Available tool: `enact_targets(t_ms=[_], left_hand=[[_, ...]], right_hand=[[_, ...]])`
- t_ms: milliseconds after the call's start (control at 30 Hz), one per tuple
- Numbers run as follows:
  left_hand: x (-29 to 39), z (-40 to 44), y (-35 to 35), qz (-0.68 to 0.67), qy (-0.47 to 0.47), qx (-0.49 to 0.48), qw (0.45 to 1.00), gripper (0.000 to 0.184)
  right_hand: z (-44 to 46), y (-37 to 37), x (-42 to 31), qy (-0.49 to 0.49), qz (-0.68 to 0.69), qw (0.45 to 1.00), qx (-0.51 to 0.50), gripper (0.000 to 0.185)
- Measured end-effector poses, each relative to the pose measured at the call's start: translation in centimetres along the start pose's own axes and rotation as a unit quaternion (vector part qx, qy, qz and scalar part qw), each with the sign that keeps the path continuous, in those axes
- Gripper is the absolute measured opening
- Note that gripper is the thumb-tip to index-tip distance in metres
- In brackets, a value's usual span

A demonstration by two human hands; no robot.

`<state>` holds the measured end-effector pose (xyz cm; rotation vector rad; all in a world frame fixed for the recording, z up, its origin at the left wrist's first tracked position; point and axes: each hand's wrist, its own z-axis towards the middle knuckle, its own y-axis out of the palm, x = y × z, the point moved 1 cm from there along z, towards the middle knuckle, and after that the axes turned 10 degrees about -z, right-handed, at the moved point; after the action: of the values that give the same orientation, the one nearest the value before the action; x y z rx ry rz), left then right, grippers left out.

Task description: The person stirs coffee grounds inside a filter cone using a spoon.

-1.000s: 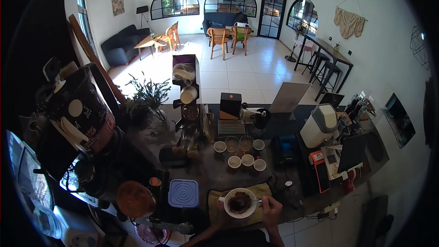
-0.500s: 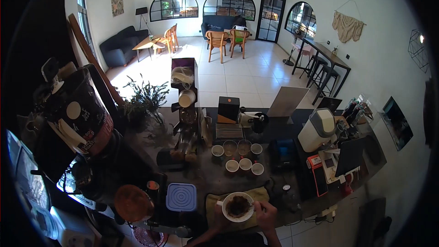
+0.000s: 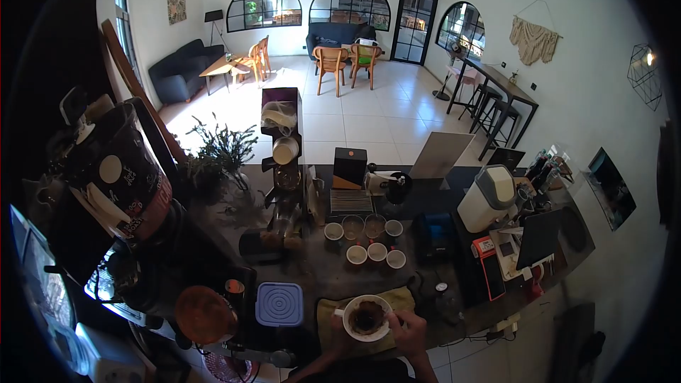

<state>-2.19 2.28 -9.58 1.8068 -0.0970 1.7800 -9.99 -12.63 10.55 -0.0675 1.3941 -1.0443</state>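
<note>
A white cup (image 3: pixel 347 325) with dark brown contents stands over an olive cloth (image 3: pixel 328 310) at the counter's near edge. At the cup's left side is my left hand (image 3: pixel 338 340), dim and partly hidden under the rim, closed on the cup. My right hand (image 3: pixel 408 333) is closed at the right rim, its fingers pinched on a spoon that is mostly hidden now. Beyond the cloth stand several small cups (image 3: pixel 357 255) and glasses (image 3: pixel 352 226) in two rows.
To the left are a blue square lid (image 3: pixel 279 304), a round reddish-brown lid (image 3: pixel 206 314) and a large dark machine. A black device (image 3: pixel 434 236), a white bin (image 3: pixel 487 198) and a red-edged tablet (image 3: pixel 491 276) stand right. A plant (image 3: pixel 221 145) is at the back left.
The spoon's handle, visible earlier between the cup and my right hand, is now mostly hidden as that hand has come closer to the rim. The whole view has shifted slightly.
</note>
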Motion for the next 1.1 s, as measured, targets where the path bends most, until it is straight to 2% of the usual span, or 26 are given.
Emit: enact_targets(t_ms=[200, 300, 367, 567, 733, 800, 833, 900, 1100], left_hand=[[0.0, 0.0, 0.0, -0.001, -0.015, -0.031, 0.999, 0.065], [-0.2, 0.1, 0.5, -0.007, -0.025, -0.050, 0.998, 0.066], [-0.4, 0.3, 0.8, -0.011, -0.028, -0.060, 0.998, 0.067], [-0.3, -0.2, 0.5, -0.014, -0.042, -0.077, 0.996, 0.069], [1.1, -0.2, 1.4, -0.020, -0.050, -0.091, 0.994, 0.070], [5.4, -0.3, 2.5, 0.183, -0.004, -0.090, 0.979, 0.060], [5.1, -0.4, 2.6, 0.183, -0.005, -0.091, 0.979, 0.060], [4.2, -0.3, 2.7, 0.121, 0.072, 0.019, 0.990, 0.059], [2.4, 0.5, 4.4, 0.087, 0.077, 0.020, 0.993, 0.060]], right_hand=[[0.3, 0.4, -0.9, 0.005, 0.008, 0.999, 0.046, 0.012], [0.0, 0.0, -0.8, 0.021, -0.015, 1.000, 0.017, 0.013], [-0.2, 0.2, -0.7, -0.011, 0.010, 1.000, -0.004, 0.013], [-0.1, 0.8, -0.4, 0.034, 0.013, 0.998, 0.044, 0.013], [-0.3, 0.6, -1.2, 0.004, 0.008, 1.000, 0.026, 0.014], [-0.4, 0.8, -0.9, 0.003, 0.021, 0.999, 0.026, 0.014], [-0.3, 0.8, -0.7, 0.012, 0.006, 0.999, 0.038, 0.014], [-0.3, 0.9, -0.6, 0.020, -0.009, 0.998, 0.050, 0.014], [-0.6, 0.6, -1.6, -0.030, -0.006, 0.999, 0.042, 0.016]])
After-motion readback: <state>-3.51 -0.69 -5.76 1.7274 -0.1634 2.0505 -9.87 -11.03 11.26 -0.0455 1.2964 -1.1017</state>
